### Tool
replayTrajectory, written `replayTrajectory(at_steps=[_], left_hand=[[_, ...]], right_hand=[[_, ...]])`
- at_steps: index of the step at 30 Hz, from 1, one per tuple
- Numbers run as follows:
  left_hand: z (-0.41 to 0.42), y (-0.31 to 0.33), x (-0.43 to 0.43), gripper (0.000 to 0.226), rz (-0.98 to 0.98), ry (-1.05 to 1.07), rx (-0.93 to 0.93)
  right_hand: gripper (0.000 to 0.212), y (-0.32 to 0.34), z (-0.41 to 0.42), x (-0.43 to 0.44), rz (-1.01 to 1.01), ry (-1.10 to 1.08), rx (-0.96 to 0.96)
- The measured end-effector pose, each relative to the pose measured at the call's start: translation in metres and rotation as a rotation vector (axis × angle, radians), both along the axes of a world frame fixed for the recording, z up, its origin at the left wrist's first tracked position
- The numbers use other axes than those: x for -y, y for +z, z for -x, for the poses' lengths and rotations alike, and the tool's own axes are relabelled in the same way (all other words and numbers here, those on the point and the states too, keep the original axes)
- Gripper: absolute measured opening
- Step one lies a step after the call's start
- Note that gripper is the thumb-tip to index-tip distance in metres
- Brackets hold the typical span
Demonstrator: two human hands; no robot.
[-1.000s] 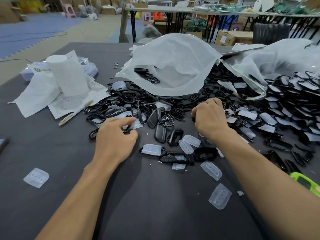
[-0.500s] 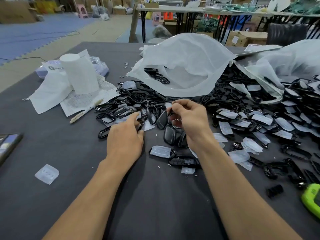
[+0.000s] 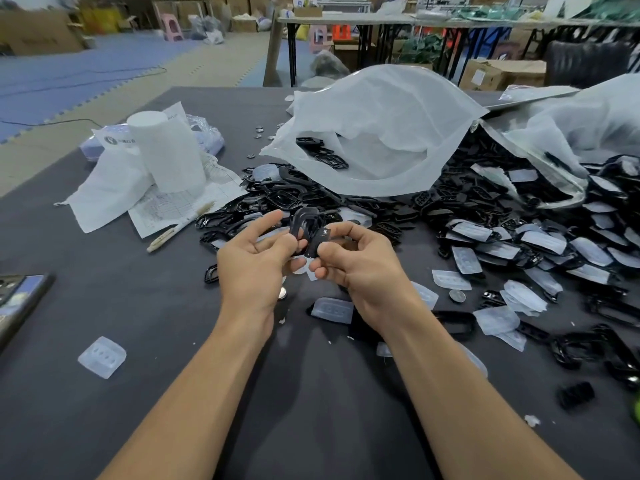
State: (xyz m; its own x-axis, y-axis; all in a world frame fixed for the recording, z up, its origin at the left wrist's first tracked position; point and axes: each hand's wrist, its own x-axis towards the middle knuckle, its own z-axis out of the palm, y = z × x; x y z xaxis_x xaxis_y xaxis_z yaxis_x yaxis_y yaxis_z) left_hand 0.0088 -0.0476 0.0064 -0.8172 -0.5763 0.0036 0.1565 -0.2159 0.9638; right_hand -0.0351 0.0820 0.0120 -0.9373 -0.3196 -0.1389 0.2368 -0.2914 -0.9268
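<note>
Both hands sit close together: left hand [image 3: 256, 268] pinches the black shell [image 3: 306, 221], roughly upright, and right hand [image 3: 356, 268] pinches a black insert [image 3: 317, 242] touching its lower right edge.

The left hand [image 3: 252, 268] and right hand [image 3: 363, 271] meet above the middle of the bench [image 3: 104, 306], with a small part [image 3: 308, 226] between them. Behind them and to the right lies a pile of parts [image 3: 485, 216], with a bag [image 3: 381, 126] on top. A paper roll [image 3: 169, 150] stands left of the pile. A phone [image 3: 20, 299] lies at the left edge.
</note>
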Motion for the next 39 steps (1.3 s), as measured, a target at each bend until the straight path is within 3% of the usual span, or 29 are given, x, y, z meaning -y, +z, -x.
replayTrajectory(at_steps=[8,17,24,28,34,39], left_hand=[[0.000,0.000,0.008,0.020,-0.118,-0.073,-0.039],[-0.004,0.005,0.010,0.031,-0.143,-0.104,-0.053],[-0.004,0.003,0.005,0.023,0.052,-0.118,0.046],[-0.003,-0.001,0.004,0.019,0.138,-0.052,0.098],[-0.002,-0.004,0.005,0.019,0.200,-0.036,0.098],[-0.001,-0.008,0.001,0.013,0.211,-0.085,0.156]], right_hand=[[0.020,0.001,0.000,-0.001,0.016,-0.036,-0.054],[0.027,0.000,0.004,-0.003,-0.015,-0.129,-0.055],[0.021,0.000,0.004,-0.005,-0.029,-0.085,-0.022],[0.035,0.001,0.005,-0.008,0.015,-0.004,0.039],[0.016,0.000,0.004,-0.010,-0.002,0.082,0.057],[0.038,-0.002,0.006,-0.010,0.017,0.024,0.132]])
